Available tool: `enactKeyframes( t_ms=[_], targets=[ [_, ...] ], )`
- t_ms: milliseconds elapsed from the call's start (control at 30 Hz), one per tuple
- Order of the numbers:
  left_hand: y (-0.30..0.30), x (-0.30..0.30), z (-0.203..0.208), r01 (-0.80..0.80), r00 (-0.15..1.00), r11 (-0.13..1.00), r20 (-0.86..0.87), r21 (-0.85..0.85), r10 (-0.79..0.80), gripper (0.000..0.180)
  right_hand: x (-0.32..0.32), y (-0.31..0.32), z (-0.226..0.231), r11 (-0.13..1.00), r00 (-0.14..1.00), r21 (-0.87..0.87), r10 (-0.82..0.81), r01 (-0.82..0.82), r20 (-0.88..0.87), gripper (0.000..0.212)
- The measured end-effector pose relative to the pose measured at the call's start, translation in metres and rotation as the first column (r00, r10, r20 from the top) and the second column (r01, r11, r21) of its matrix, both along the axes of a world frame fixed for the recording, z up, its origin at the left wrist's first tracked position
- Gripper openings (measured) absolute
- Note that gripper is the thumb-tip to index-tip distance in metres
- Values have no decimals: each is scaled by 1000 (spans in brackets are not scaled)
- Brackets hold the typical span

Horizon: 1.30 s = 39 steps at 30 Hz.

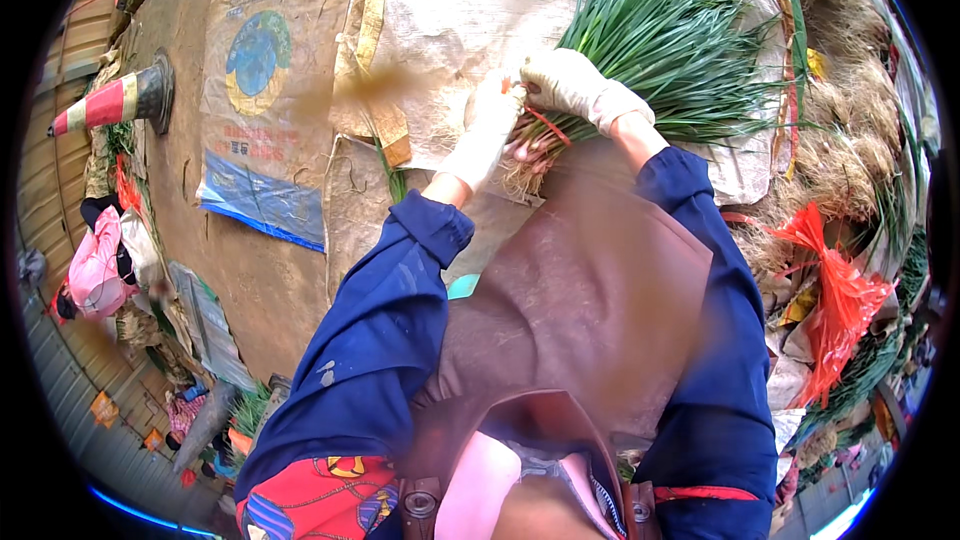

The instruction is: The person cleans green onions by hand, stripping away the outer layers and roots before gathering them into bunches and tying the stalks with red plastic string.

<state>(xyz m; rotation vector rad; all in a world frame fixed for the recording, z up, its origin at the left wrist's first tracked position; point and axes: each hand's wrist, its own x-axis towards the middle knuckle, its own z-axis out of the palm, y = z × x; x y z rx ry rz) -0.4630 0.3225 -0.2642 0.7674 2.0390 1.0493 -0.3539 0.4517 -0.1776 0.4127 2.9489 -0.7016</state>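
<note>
A large bunch of green onions [660,45] lies on a flattened woven sack, its long leaves fanning to the upper right. Its reddish-white bulbs and stringy roots point down toward my apron. A thin red tie [547,127] crosses the stems just above the bulbs. My left hand [488,128], in a white glove, is closed at the tie's upper end. Against it, my right hand [572,86], also gloved, curls over the stems with its fingers pinched at the same spot. The tie's ends are hidden between the fingers.
A bundle of red plastic strips [828,295] hangs at the right, below heaped dry roots [840,155]. At the left are a printed sack [262,90] and a red-and-yellow striped cone [110,105] on its side. A person in pink [97,260] is at the far left.
</note>
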Motion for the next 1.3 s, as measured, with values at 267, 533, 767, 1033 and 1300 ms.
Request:
enactKeyframes(
  t_ms=[267,533,767,1033,1300],
  targets=[
    [17,-8,60,279,878,952,435,-126,-199,24,18,6,-12,995,995,-60,-89,86,-54,13],
    [-3,-18,104,217,843,969,477,121,-248,21,19,3,-3,987,975,-156,-78,45,-208,12],
    [22,11,135,254,826,944,460,210,-325,20,34,15,-2,977,999,208,38,-35,-11,6],
    [13,16,126,90,814,994,569,68,-113,15,32,5,0,911,996,413,26,11,-83,7],
    [-25,-13,58,-220,584,974,793,-49,172,23,13,-30,30,834,981,551,132,-32,-143,8]
  ],
)
